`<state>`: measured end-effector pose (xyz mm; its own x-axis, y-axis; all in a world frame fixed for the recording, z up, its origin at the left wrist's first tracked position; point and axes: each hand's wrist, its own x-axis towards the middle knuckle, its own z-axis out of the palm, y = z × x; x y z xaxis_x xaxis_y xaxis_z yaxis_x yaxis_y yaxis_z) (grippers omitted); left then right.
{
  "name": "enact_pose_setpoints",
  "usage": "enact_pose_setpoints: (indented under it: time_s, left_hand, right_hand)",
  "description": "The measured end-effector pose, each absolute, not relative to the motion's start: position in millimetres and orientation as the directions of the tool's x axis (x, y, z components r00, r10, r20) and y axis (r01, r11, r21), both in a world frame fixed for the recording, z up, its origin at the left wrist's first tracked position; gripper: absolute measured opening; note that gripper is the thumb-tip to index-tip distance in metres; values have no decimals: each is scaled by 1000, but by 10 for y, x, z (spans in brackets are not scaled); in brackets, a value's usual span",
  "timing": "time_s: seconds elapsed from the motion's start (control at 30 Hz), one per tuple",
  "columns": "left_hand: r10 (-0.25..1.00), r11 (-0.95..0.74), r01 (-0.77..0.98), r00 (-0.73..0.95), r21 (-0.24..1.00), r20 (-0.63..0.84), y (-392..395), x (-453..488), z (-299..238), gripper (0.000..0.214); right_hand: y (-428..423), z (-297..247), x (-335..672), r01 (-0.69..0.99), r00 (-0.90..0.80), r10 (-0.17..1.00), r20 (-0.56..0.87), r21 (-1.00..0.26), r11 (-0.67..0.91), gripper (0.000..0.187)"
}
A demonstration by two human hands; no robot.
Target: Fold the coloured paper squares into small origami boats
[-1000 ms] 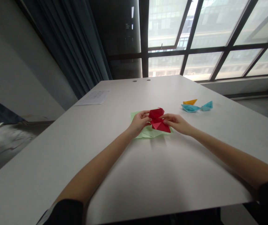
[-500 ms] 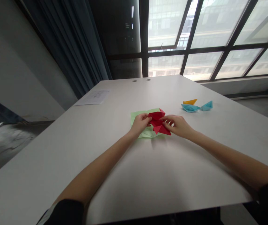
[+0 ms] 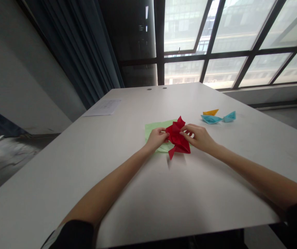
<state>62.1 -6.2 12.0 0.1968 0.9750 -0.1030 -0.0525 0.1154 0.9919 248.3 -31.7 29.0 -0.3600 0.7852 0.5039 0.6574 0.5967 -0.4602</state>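
Note:
A piece of red folded paper (image 3: 177,135) is held between my two hands, with creased flaps and points sticking out at its top and bottom. My left hand (image 3: 157,137) pinches its left edge between thumb and fingers. On the right side, my right hand (image 3: 196,135) grips the paper with thumb and fingertips. Partly hidden beneath the red paper and my left hand lies a sheet of light green paper (image 3: 150,128) with some creases.
To the right on the white table (image 3: 138,193) lie a blue folded paper piece (image 3: 212,119) and an orange folded paper piece (image 3: 211,112). A printed white sheet (image 3: 103,107) rests at the far left edge. Windows stand beyond the table.
The red paper has opened out and turned, its upper flap rising and its lower point dropping toward me. Both hands stay on it, shifted only slightly.

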Motion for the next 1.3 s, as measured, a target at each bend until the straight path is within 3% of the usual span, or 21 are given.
enact_pose_setpoints:
  time_s: [0.27,0.47,0.6,0.73,0.83,1.03,1.13,1.3]
  left_hand:
    - [978,206,-317,99,926,-184,-22,568,171,11]
    - [985,171,-463,72,870,-156,10,554,161,5]
    - [988,152,-419,70,895,-135,-13,572,138,8]
    - [991,130,-382,74,915,-111,-50,585,138,20]
    - [990,140,-375,49,916,-131,-59,584,133,19]
    - [994,112,-332,27,936,-110,-9,555,61,17]
    - [996,60,-318,-41,946,-77,34,529,31,17]
    - [990,96,-355,-59,930,-125,52,495,51,15]
  right_hand:
    - [-223,207,2536,417,-121,894,432,-795,440,26]
    - [-122,144,2558,131,-59,977,204,-969,210,31]
    - [-111,117,2573,113,-31,970,241,-963,243,32]
    - [-98,90,2581,220,-130,958,257,-934,281,17]
    - [-114,79,2559,269,-188,960,209,-929,255,29]
    - [-175,107,2525,502,-195,915,353,-766,402,23]
    - [-161,137,2548,436,-137,929,344,-821,368,20]
    - [-113,201,2600,67,-39,990,139,-988,141,14]
